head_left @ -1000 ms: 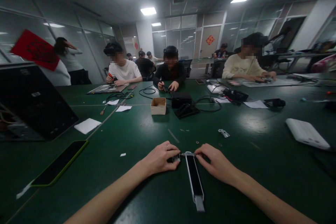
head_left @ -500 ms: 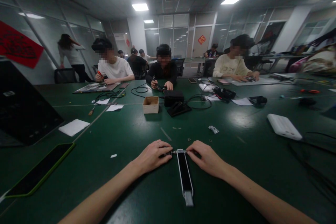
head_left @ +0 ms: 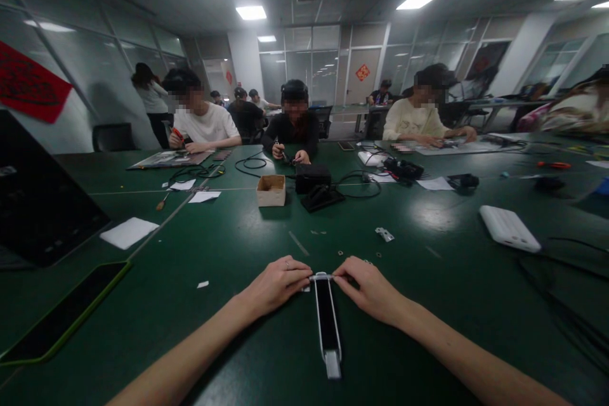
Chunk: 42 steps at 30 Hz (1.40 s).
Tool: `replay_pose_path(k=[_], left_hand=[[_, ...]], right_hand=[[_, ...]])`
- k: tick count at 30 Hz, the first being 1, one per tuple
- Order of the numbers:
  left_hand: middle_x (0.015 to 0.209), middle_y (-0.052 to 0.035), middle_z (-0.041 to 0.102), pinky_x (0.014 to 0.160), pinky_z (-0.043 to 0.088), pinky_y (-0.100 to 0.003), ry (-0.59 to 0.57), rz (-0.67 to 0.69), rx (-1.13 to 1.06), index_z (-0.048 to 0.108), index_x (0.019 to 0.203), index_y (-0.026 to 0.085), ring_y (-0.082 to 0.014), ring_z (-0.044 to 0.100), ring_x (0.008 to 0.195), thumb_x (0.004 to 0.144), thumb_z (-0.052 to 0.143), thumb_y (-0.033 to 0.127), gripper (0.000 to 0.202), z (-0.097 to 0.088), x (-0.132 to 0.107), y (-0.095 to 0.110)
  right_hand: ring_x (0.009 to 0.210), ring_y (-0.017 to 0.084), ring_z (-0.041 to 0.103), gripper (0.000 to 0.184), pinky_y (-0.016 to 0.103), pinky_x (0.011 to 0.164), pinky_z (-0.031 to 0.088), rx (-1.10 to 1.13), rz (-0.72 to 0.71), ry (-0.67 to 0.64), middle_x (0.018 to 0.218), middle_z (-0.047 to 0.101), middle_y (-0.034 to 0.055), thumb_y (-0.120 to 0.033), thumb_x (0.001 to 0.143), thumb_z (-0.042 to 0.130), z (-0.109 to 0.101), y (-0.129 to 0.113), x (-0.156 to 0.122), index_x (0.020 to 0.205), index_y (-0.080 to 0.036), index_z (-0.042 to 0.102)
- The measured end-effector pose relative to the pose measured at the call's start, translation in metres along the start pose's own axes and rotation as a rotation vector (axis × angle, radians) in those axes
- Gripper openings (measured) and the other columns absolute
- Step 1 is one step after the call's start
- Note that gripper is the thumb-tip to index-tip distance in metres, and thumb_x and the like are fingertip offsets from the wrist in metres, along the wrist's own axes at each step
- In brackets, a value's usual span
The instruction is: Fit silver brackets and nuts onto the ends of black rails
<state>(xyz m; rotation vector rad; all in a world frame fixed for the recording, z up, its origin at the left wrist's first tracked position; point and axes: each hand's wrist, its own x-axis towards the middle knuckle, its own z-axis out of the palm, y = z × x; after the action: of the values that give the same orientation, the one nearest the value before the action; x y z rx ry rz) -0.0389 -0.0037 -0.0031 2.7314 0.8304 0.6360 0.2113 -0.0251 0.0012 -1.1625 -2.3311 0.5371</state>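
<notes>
On the green table lies a long narrow piece (head_left: pixel 327 317) with a white rim and a black middle; I cannot name its kind. A light block (head_left: pixel 333 365) sits at its near end. Across the far end runs a thin silvery rod (head_left: pixel 322 276). My left hand (head_left: pixel 281 283) is closed, its fingertips pinching the rod's left end. From the other side, the thumb and forefinger of my right hand (head_left: pixel 366 282) are pinched on the right end. A small light bit (head_left: pixel 306 288) shows under my left fingertips, mostly hidden.
Small metal parts (head_left: pixel 384 235) lie beyond my hands. Further off stand a small open box (head_left: pixel 271 191) and a black case (head_left: pixel 313 177). A green-edged phone (head_left: pixel 66 311) lies left, a white power bank (head_left: pixel 509 228) right. Several people sit across the table.
My hands have come slightly closer together at the rod's ends. The narrow piece sits a little further left in view, and a light bit now shows under my left fingertips.
</notes>
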Motion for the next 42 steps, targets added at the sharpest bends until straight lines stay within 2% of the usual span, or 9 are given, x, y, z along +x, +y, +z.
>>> replay_pose_path(k=[8,12,16,20,23,27,33,37,42], left_hand=[[0.092,-0.0045,0.063,0.073,0.046,-0.029,0.028,-0.138,0.113,0.06,0.092,0.018,-0.0173,0.058,0.083,0.091,0.052,0.024,0.01,-0.001,0.003,0.01],[0.093,-0.0048,0.061,0.071,0.043,-0.029,-0.003,-0.132,0.116,0.058,0.095,0.018,-0.0178,0.056,0.082,0.088,0.05,0.019,0.011,-0.003,0.003,0.01],[0.09,-0.0042,0.06,0.07,0.043,-0.028,-0.013,-0.137,0.115,0.058,0.094,0.018,-0.0172,0.055,0.08,0.087,0.049,0.02,0.011,-0.004,0.003,0.01],[0.088,-0.0035,0.059,0.067,0.043,-0.027,-0.023,-0.163,0.129,0.057,0.092,0.017,-0.0167,0.054,0.077,0.086,0.049,0.02,0.01,-0.005,0.004,0.013],[0.087,-0.003,0.058,0.065,0.042,-0.027,-0.033,-0.182,0.134,0.055,0.091,0.017,-0.0162,0.053,0.074,0.086,0.049,0.021,0.009,-0.005,0.003,0.013],[0.085,-0.0028,0.057,0.063,0.041,-0.027,-0.039,-0.201,0.145,0.054,0.089,0.017,-0.0162,0.052,0.071,0.085,0.051,0.02,0.006,-0.005,0.003,0.013],[0.083,-0.0023,0.057,0.063,0.04,-0.027,-0.039,-0.199,0.143,0.053,0.086,0.017,-0.0158,0.051,0.07,0.084,0.05,0.021,0.006,-0.006,0.003,0.014],[0.082,-0.0022,0.056,0.063,0.04,-0.027,-0.037,-0.195,0.14,0.052,0.085,0.017,-0.0162,0.051,0.07,0.083,0.05,0.02,0.005,-0.006,0.004,0.015],[0.082,-0.0021,0.056,0.063,0.039,-0.027,-0.049,-0.201,0.136,0.052,0.085,0.017,-0.0164,0.051,0.07,0.083,0.051,0.02,0.004,-0.005,0.004,0.013]], right_hand=[[0.08,0.017,0.057,0.014,0.03,0.07,0.047,-0.099,-0.052,-0.016,0.089,0.063,0.0048,-0.022,0.091,0.051,-0.008,-0.004,0.001,0.096,-0.018,0.062],[0.087,0.02,0.057,0.018,0.034,0.076,0.048,-0.201,-0.054,0.091,0.094,0.063,0.0071,-0.029,0.09,0.052,-0.021,0.012,0.003,0.099,-0.017,0.061],[0.094,0.023,0.057,0.024,0.039,0.083,0.047,-0.346,0.142,0.281,0.101,0.062,0.0106,-0.029,0.091,0.048,-0.038,0.053,0.004,0.106,-0.015,0.06],[0.096,0.028,0.055,0.028,0.04,0.079,0.047,-0.451,0.389,0.316,0.105,0.058,0.0144,-0.031,0.087,0.054,-0.047,0.094,0.001,0.105,-0.012,0.061],[0.092,0.027,0.055,0.019,0.038,0.076,0.046,-0.46,0.442,0.327,0.099,0.058,0.0132,-0.029,0.086,0.054,-0.05,0.106,0.0,0.092,-0.014,0.063],[0.09,0.025,0.054,0.016,0.037,0.076,0.045,-0.446,0.395,0.354,0.094,0.059,0.0115,-0.025,0.086,0.051,-0.05,0.089,0.002,0.079,-0.015,0.061],[0.079,0.02,0.054,0.008,0.033,0.071,0.046,-0.264,0.068,0.359,0.083,0.058,0.0066,-0.018,0.084,0.051,-0.024,0.019,0.002,0.077,-0.018,0.054],[0.075,0.019,0.053,0.01,0.031,0.065,0.046,-0.264,0.044,0.223,0.081,0.058,0.0058,-0.012,0.081,0.053,-0.001,-0.011,0.002,0.073,-0.018,0.053],[0.073,0.019,0.054,0.011,0.03,0.063,0.046,-0.238,0.081,0.168,0.078,0.058,0.004,-0.011,0.079,0.058,0.009,-0.015,0.001,0.072,-0.018,0.053]])
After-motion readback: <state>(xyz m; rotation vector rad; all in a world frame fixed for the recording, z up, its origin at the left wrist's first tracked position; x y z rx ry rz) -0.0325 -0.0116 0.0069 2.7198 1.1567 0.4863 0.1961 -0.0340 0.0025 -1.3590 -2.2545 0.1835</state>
